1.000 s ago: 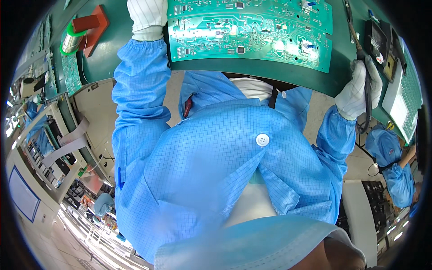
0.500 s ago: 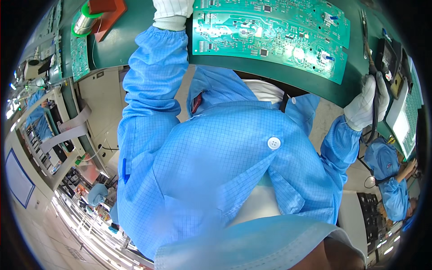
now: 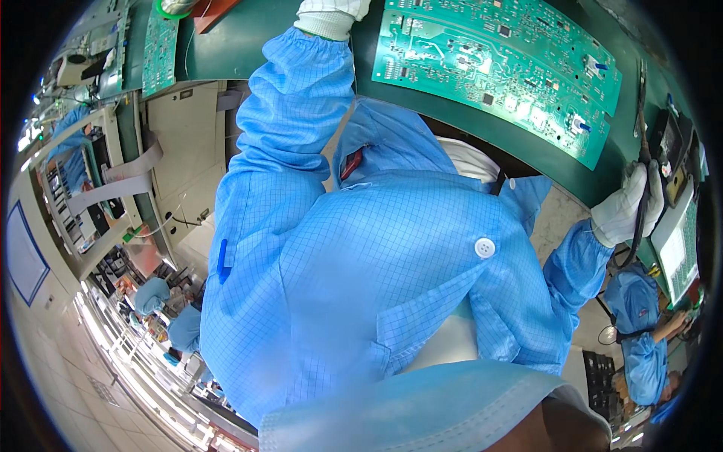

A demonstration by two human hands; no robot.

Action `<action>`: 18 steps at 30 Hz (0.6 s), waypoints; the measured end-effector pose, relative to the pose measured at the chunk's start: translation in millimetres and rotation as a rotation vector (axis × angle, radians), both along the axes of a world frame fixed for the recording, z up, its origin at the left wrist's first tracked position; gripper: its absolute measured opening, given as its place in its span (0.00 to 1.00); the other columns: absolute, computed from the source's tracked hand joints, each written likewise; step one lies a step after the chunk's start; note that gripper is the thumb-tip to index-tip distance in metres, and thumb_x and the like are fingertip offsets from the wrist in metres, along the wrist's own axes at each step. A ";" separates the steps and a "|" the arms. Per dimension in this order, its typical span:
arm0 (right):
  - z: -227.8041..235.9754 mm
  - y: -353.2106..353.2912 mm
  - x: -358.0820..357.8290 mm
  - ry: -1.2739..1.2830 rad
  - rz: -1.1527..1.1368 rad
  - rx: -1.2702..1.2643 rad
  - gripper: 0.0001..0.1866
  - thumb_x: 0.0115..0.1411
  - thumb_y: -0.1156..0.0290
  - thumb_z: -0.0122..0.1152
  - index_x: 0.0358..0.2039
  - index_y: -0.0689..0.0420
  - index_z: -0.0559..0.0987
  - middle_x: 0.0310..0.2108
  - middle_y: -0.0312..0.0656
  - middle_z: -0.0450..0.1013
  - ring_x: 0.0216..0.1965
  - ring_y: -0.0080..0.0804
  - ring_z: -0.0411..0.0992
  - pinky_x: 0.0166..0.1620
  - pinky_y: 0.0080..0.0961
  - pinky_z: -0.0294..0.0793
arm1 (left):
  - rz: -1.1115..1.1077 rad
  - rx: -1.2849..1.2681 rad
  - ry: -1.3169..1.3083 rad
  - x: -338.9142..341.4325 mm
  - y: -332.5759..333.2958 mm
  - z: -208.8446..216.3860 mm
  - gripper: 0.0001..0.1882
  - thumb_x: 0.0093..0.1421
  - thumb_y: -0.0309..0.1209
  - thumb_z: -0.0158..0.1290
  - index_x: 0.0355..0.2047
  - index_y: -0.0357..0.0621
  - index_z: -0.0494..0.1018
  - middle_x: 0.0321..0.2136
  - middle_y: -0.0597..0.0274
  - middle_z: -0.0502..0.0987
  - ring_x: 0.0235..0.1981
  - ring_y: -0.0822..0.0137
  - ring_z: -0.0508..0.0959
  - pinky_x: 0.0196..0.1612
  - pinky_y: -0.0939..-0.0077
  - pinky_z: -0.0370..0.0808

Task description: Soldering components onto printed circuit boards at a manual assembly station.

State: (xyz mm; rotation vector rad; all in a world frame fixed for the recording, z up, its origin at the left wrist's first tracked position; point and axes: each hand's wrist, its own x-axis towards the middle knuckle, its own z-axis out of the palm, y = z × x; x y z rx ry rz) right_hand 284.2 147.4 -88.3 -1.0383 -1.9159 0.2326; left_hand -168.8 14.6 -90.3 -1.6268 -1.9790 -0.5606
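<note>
My left hand [image 3: 331,16], in a white glove, is at the top edge of the view, beside the left end of the green circuit boards [image 3: 482,96]. Its fingers are cut off by the edge, so what they hold or touch is hidden. At the right side of the bench, my gloved right hand [image 3: 626,207] is closed around a soldering iron [image 3: 642,143] with a black cord trailing below. The iron's slim end points away from me, past the right end of the boards. Blue parts stand up near that end of the boards.
A solder wire spool [image 3: 178,6] with a green rim sits at the upper left, near another green board [image 3: 160,56]. Dark tool holders [image 3: 669,147] and a white sheet [image 3: 672,233] lie at the right. A co-worker in blue [image 3: 640,324] is at the lower right.
My view has turned slightly, so the boards, both hands and the bench appear shifted right. The right hand keeps its grip on the soldering iron.
</note>
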 end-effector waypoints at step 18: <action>-1.9 -1.8 2.2 0.064 -0.044 -0.014 0.13 0.67 0.76 0.60 0.48 0.71 0.76 0.45 0.55 0.79 0.43 0.39 0.82 0.45 0.30 0.84 | -0.299 0.078 -1.529 26.4 -7.8 38.0 0.18 0.59 0.27 0.61 0.43 0.41 0.65 0.42 0.54 0.80 0.36 0.71 0.78 0.35 0.80 0.75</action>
